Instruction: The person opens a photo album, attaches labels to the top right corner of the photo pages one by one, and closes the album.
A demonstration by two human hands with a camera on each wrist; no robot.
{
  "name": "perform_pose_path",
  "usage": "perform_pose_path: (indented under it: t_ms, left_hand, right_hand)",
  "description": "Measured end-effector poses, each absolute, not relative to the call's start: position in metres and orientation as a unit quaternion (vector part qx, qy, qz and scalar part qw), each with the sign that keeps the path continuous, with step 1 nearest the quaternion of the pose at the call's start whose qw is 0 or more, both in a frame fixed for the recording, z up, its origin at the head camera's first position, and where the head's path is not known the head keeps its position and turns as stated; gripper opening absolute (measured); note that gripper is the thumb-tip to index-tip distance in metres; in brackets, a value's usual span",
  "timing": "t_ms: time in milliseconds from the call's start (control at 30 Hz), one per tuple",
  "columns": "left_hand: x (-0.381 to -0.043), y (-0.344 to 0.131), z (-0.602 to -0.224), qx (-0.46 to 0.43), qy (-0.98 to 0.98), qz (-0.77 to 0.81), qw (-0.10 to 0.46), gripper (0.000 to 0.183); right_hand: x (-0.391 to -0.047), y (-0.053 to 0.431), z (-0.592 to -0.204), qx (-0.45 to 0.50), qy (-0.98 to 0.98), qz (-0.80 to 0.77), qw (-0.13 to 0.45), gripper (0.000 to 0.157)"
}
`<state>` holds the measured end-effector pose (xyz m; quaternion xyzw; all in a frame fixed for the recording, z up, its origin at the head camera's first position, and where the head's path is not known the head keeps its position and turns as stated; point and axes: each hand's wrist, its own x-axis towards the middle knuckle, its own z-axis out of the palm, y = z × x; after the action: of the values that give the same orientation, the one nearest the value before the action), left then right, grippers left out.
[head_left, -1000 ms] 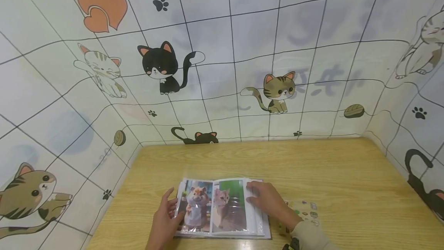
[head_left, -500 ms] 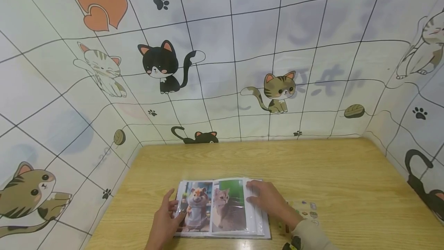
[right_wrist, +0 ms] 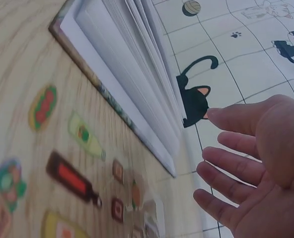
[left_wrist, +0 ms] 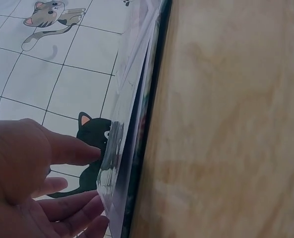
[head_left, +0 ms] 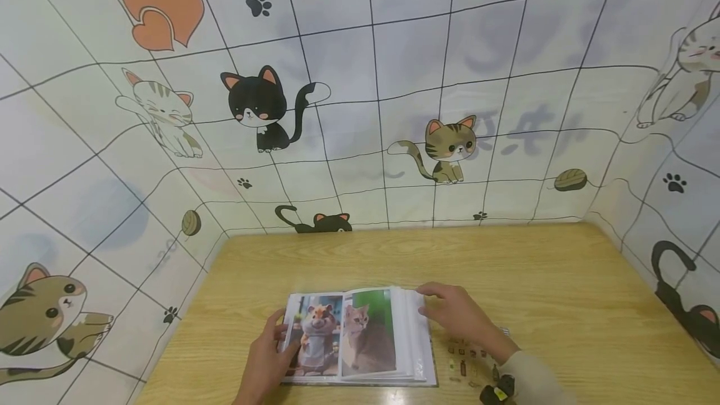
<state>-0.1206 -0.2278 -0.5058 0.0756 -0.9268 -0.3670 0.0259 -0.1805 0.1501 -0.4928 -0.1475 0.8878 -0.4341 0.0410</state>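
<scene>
A photo album [head_left: 413,355] lies spread on the table. Its left page shows a hamster picture [head_left: 319,339] and its right page a cat picture [head_left: 362,339], both in clear sleeves. With the thumb over the page and the fingers at the outer edge, my left hand [head_left: 267,352] holds the album's left side. My right hand [head_left: 458,314] is off the album's upper right edge, fingers loosely extended and holding nothing. In the right wrist view, that palm [right_wrist: 281,173] faces the fanned page edges [right_wrist: 137,54].
Right of the album, partly under my right forearm, lies a clear sheet of food stickers [head_left: 464,367], including a sauce bottle [right_wrist: 70,173] and a hot dog [right_wrist: 42,106]. A wooden table [head_left: 534,292] meets cat-printed walls [head_left: 360,111] at the back and sides.
My right hand has let go of the page edge and moved right, clear of the album. More of the sticker sheet's lower part shows. The left hand stays in place.
</scene>
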Motion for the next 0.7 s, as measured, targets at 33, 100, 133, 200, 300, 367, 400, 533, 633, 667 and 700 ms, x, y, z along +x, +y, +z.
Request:
perform_pose_path:
  t_ms: [33,100,133,200,300,367,400,533,633,667,700]
  left_hand:
    - [-0.121,-0.227,-0.505,0.077,-0.93,-0.359,0.029,0.066]
    - [-0.121,-0.226,-0.505,0.077,-0.932,-0.354,0.033,0.063]
    - [-0.121,-0.225,-0.504,0.075,-0.933,-0.351,0.035,0.062]
    - [-0.121,-0.222,-0.504,0.061,-0.935,-0.347,0.04,0.061]
    - [-0.119,-0.216,-0.501,0.023,-0.935,-0.35,0.048,0.058]
    - [-0.117,-0.212,-0.499,-0.015,-0.934,-0.353,0.055,0.056]
    - [-0.117,-0.209,-0.498,-0.036,-0.932,-0.355,0.064,0.054]
    - [-0.115,-0.197,-0.494,-0.107,-0.924,-0.355,0.093,0.05]
    - [-0.116,-0.184,-0.493,-0.145,-0.916,-0.356,0.112,0.047]
    - [-0.116,-0.18,-0.493,-0.159,-0.913,-0.356,0.119,0.046]
    - [-0.116,-0.175,-0.493,-0.169,-0.909,-0.364,0.117,0.046]
  right_hand:
    - [-0.18,0.153,-0.492,-0.148,0.888,-0.434,0.042,0.035]
    - [-0.179,0.16,-0.492,-0.154,0.889,-0.429,0.042,0.035]
    - [-0.178,0.163,-0.493,-0.154,0.891,-0.425,0.042,0.035]
    - [-0.177,0.171,-0.494,-0.165,0.893,-0.417,0.041,0.035]
    - [-0.176,0.18,-0.495,-0.177,0.896,-0.406,0.047,0.036]
    - [-0.175,0.187,-0.496,-0.19,0.893,-0.404,0.058,0.038]
    - [-0.174,0.19,-0.497,-0.195,0.892,-0.402,0.064,0.038]
    - [-0.171,0.202,-0.499,-0.225,0.892,-0.384,0.077,0.042]
    - [-0.168,0.211,-0.5,-0.237,0.896,-0.368,0.078,0.043]
    - [-0.167,0.213,-0.5,-0.231,0.898,-0.366,0.081,0.042]
    - [-0.166,0.216,-0.501,-0.229,0.898,-0.366,0.085,0.042]
